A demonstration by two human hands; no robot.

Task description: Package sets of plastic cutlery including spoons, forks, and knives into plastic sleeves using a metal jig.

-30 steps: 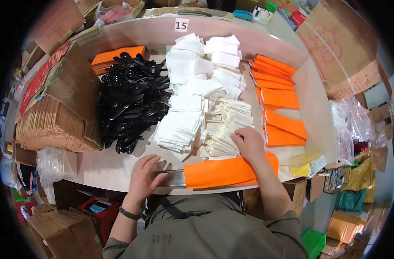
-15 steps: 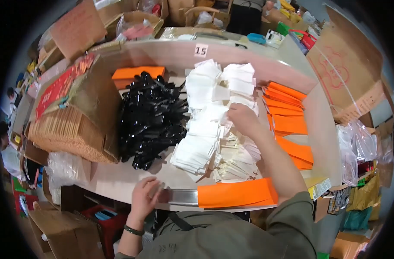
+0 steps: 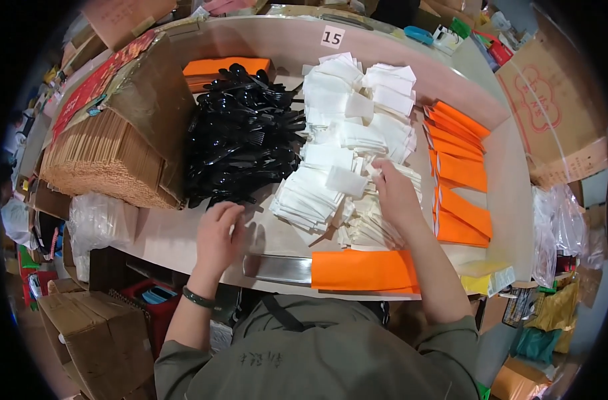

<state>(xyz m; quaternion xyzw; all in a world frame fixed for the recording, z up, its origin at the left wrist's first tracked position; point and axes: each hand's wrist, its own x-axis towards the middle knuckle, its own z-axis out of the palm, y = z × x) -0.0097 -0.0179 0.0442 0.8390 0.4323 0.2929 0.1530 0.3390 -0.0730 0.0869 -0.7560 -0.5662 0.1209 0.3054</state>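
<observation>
My left hand (image 3: 218,233) hovers by the near edge of a heap of black plastic spoons and forks (image 3: 240,143), fingers loosely curled, thumb apart, with nothing visible in it. Over the piled white napkins (image 3: 330,160), my right hand (image 3: 397,193) has its fingertips pinched together among cream-coloured ones (image 3: 370,223); what they grip cannot be made out. A loose white napkin square (image 3: 346,179) lies just left of those fingertips. Below the hands, at the table's near edge, an orange paper sleeve stack (image 3: 364,271) rests against a shiny metal strip (image 3: 277,268).
More orange sleeves (image 3: 460,170) lie fanned on the right, and another orange stack (image 3: 200,70) sits at the back left. A cardboard box of wooden sticks (image 3: 107,163) stands on the left. A raised rim (image 3: 284,37) borders the table's far side.
My view has shifted, so the table sits higher in the picture. My left hand has moved from beside the metal strip toward the black cutlery. My right hand has come nearer over the napkins.
</observation>
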